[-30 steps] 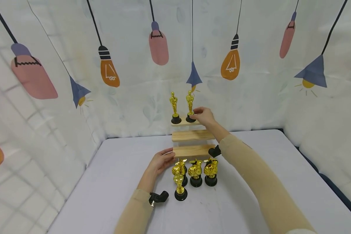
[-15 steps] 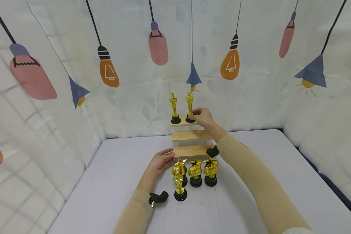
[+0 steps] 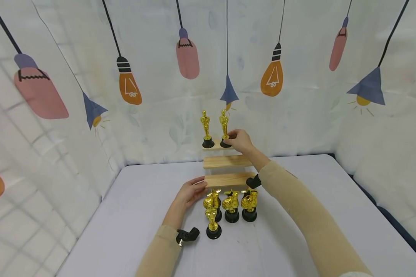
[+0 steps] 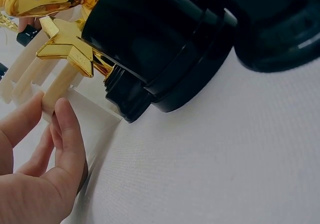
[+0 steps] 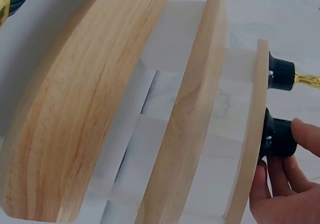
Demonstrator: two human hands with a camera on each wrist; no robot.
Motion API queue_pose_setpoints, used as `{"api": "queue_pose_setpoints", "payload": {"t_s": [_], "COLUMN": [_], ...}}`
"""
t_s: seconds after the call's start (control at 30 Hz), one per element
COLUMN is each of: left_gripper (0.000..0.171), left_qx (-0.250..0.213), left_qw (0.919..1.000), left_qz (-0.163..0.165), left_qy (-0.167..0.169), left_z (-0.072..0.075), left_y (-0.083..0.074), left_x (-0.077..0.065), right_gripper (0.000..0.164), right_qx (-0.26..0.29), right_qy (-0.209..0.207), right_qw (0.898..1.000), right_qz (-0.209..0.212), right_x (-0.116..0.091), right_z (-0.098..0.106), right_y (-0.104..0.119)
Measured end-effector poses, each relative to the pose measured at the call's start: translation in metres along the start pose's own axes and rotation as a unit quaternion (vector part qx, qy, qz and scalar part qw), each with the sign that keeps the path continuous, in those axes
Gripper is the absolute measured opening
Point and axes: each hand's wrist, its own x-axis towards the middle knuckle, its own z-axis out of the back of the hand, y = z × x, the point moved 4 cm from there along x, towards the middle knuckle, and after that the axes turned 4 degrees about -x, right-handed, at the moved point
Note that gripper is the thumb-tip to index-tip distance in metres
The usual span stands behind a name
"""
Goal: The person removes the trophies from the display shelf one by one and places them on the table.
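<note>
A three-step wooden display stand [image 3: 227,179] with clear side panels stands on the table. Two gold figure trophies on black bases are on its top step, the left trophy [image 3: 206,125] and the right trophy [image 3: 223,122]. My right hand [image 3: 242,141] holds the right trophy by its base; in the right wrist view, the thumb and fingers lie on the black base [image 5: 280,137], which sits against the top board. My left hand [image 3: 190,192] pinches the left end of the lowest board [image 4: 61,87] between thumb and fingers.
Several gold trophies on black bases stand on the white table [image 3: 152,181] before the stand: a row with a middle trophy [image 3: 231,206] and right trophy [image 3: 249,206], and one front trophy [image 3: 213,224]. A patterned cloth wall [image 3: 159,127] rises behind.
The view has tilted slightly. Both hands stay nearly where they were, the right on the right trophy's base and the left at the lowest board's end.
</note>
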Motion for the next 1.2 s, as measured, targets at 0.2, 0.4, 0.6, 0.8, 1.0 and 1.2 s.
{"api": "queue_pose_setpoints", "payload": {"t_s": [0.2,0.4,0.6,0.8,1.0,1.2], "left_gripper": [0.046,0.048,0.048,0.048,0.048,0.049], "left_qx": [-0.001,-0.005,-0.010,-0.009,-0.006,-0.006], "left_qw": [1.0000,1.0000,0.9999,0.9999,0.9999,0.9999], "left_qz": [0.001,-0.001,-0.002,-0.002,-0.005,-0.008], "left_qy": [-0.001,0.008,0.009,0.008,0.010,0.010], "left_z": [0.001,0.000,0.000,0.000,0.002,0.001], "left_y": [0.000,0.000,0.000,0.001,0.002,0.002], "left_x": [0.000,-0.001,-0.001,-0.001,0.000,0.000], "right_gripper": [0.041,0.045,0.046,0.046,0.047,0.048], "right_qx": [-0.005,-0.001,0.010,0.033,0.033,0.030], "right_qy": [0.014,0.021,0.031,0.049,0.064,0.076], "right_qw": [1.000,1.000,0.999,0.998,0.997,0.997], "right_qz": [0.000,-0.004,-0.001,-0.007,-0.006,0.002], "right_x": [-0.005,-0.011,-0.020,-0.031,-0.045,-0.060], "right_z": [0.002,0.007,0.012,0.016,0.018,0.020], "right_y": [0.003,0.005,0.010,0.012,0.014,0.015]}}
